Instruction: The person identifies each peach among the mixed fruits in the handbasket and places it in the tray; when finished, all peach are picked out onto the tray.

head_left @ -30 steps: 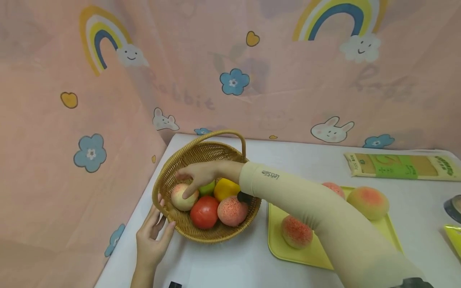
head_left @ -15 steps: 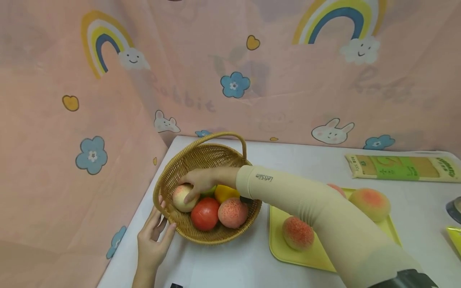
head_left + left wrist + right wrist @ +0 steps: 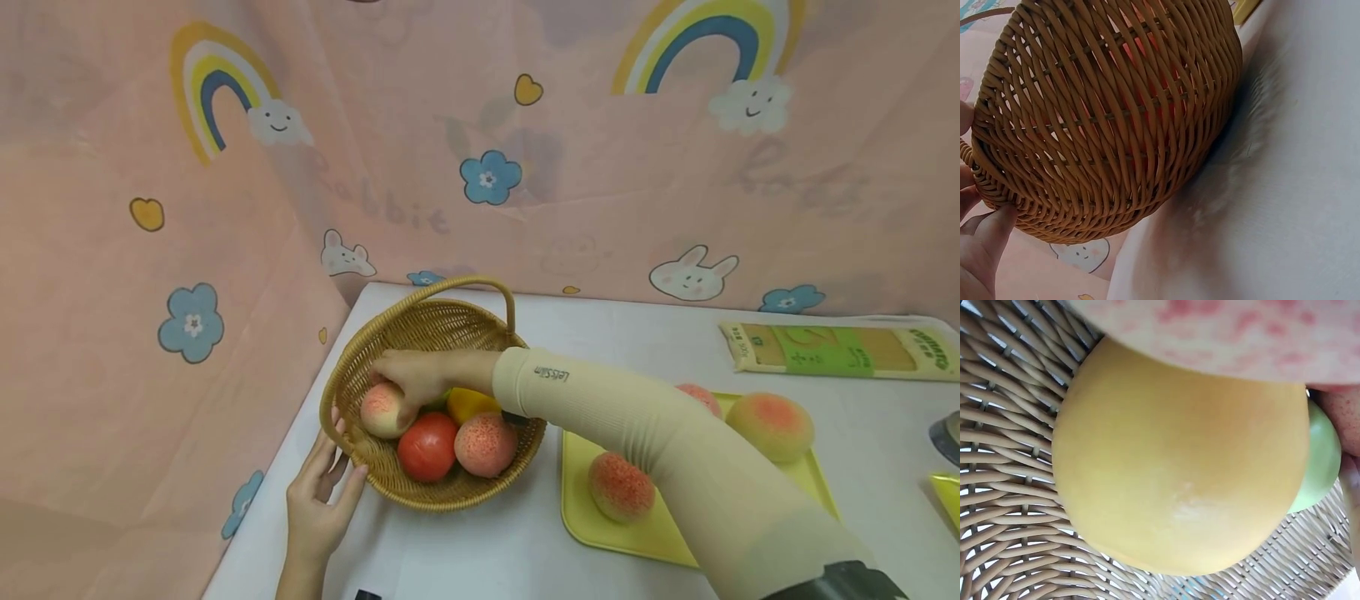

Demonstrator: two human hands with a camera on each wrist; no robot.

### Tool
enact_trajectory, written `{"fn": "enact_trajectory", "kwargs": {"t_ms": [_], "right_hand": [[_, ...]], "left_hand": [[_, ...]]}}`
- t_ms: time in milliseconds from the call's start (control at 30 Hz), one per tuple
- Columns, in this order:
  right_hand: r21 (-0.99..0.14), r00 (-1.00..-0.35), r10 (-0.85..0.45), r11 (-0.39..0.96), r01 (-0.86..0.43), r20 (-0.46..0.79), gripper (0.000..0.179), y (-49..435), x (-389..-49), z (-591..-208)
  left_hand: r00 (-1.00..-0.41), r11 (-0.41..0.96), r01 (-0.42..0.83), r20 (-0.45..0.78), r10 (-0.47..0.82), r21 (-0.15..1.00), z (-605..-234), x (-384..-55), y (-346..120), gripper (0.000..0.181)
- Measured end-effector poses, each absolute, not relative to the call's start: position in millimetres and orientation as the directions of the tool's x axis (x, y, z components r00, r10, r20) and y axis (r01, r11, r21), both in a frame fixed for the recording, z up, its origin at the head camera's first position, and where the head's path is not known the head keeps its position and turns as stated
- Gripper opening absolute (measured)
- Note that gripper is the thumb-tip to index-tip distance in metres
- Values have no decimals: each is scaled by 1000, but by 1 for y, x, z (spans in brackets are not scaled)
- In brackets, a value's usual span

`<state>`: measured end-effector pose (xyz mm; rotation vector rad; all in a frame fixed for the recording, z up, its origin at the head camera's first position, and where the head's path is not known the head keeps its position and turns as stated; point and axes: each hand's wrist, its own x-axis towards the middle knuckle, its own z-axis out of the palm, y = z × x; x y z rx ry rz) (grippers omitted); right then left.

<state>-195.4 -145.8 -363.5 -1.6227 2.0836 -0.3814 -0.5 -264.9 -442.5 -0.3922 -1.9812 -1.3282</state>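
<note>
A wicker basket (image 3: 450, 315) with an arched handle stands tilted at the table's left. My left hand (image 3: 318, 504) grips its left rim near the handle's foot; the left wrist view shows thumb and fingers at the weave (image 3: 1104, 137). Reaching inside, my right hand (image 3: 416, 377) holds a pale peach (image 3: 380, 410), fingers over its far side and thumb on its near right. Beside that peach lie a red tomato-like fruit (image 3: 427, 448), a speckled pink peach (image 3: 486, 445) and a yellow fruit (image 3: 1179, 469). A green fruit (image 3: 1319, 456) is partly hidden behind the yellow one.
Right of the basket, a yellow tray (image 3: 592, 527) carries several peaches, partly hidden under my right sleeve (image 3: 637, 408). A noodle packet (image 3: 840, 350) lies at the back right. A printed pink cloth (image 3: 585, 167) hangs behind the table.
My right hand has lowered onto the pale peach and its fingers have closed round it; the peach has turned slightly. The left hand stays at the basket rim.
</note>
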Motion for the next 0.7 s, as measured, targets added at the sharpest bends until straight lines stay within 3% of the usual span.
{"fn": "enact_trajectory", "kwargs": {"t_ms": [233, 700], "right_hand": [[-469, -161, -971, 226, -854, -175, 69, -143, -198, -366], [-653, -236, -971, 205, -729, -42, 63, -119, -211, -347]], "left_hand": [[-708, 424, 591, 693, -135, 686, -441, 0, -265, 67], [-698, 394, 619, 706, -122, 680, -440, 0, -265, 66]]}}
